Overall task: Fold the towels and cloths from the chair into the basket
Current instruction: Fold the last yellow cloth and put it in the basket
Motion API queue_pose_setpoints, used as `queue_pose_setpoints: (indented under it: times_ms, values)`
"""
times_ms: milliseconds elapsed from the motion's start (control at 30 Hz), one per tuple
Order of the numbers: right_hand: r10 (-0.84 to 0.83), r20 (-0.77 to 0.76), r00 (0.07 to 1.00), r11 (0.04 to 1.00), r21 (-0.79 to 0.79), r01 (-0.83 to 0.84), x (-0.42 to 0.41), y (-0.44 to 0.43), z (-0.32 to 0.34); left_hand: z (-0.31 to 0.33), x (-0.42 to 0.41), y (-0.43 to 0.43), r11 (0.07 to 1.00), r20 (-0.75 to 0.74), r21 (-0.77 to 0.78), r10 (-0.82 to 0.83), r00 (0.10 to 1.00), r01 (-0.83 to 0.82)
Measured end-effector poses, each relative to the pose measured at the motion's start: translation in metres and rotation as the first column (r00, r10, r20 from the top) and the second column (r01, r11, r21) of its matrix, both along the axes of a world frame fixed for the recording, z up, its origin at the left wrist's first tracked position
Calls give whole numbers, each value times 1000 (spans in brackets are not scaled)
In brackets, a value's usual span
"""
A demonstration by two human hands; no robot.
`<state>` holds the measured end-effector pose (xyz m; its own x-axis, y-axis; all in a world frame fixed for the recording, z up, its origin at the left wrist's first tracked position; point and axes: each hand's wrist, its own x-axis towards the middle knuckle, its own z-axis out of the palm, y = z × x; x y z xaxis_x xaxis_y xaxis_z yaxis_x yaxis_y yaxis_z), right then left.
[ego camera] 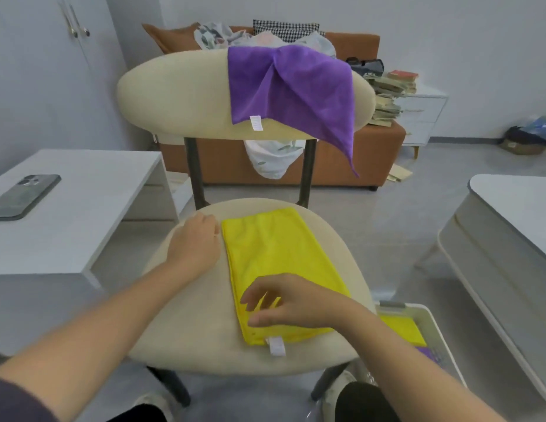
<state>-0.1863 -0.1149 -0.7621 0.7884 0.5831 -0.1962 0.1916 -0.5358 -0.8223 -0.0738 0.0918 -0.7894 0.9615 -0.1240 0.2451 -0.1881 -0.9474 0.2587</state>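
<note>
A yellow cloth, folded into a long strip with a white tag at its near end, lies on the cream chair seat. My left hand rests on the seat with curled fingers at the strip's far left corner. My right hand hovers over the near end, fingers spread and touching the cloth. A purple cloth hangs unfolded over the chair's backrest. A clear basket stands on the floor to the right of the chair, holding a folded yellow cloth and a purple one.
A white table with a phone stands at the left. Another white table is at the right. Behind the chair is a brown sofa with clothes and stacked books.
</note>
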Motion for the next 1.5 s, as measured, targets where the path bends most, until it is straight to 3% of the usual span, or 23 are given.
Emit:
queue_pose_setpoints:
  times_ms: [100,167,300,400,600,700,767,800,900,967,1100,1167,1333,1500]
  values:
    - [-210,187,960,977,18,210,26,-16,0,1,-9,-24,999,-75,-21,-38,996,36]
    - [-273,342,899,922,-174,346,46,-28,-12,0,-13,-48,999,-164,9,-35,986,37]
    - [-147,333,931,755,-570,323,65,-41,-44,-31,-25,-76,993,-314,116,40,949,-4]
    - [-124,349,929,714,-619,328,61,-40,-59,-50,-23,-67,986,-352,165,51,934,9]
    - [-275,369,888,691,-566,449,41,-17,-62,-35,-14,-45,971,-340,181,-88,936,157]
    - [-310,425,850,722,-477,502,26,-21,-52,-22,-51,-39,963,-72,89,-247,966,253]
    - [-274,484,831,782,-391,486,11,-27,-42,-16,-84,-32,893,169,62,-450,877,447]
    - [-240,507,828,819,-351,453,2,-30,-39,-15,-98,-26,841,203,75,-539,817,536]
    - [-106,523,846,894,-322,312,-28,-33,-41,-19,-128,-9,731,53,153,-678,733,665]
    - [5,493,870,889,-401,222,-46,-36,-48,-23,-136,-1,721,-11,185,-678,735,668]
    - [93,507,857,883,-440,164,-65,-46,-55,-29,-145,5,749,49,148,-658,752,646]
    - [39,514,857,909,-374,183,-68,-50,-52,-33,-148,10,797,95,73,-605,791,600]
    - [-156,500,852,913,-257,318,-68,-58,-49,-36,-148,21,900,30,-177,-399,916,398]
    - [-418,424,803,895,44,443,-59,-65,-46,-23,-148,24,881,32,-432,-199,979,193]
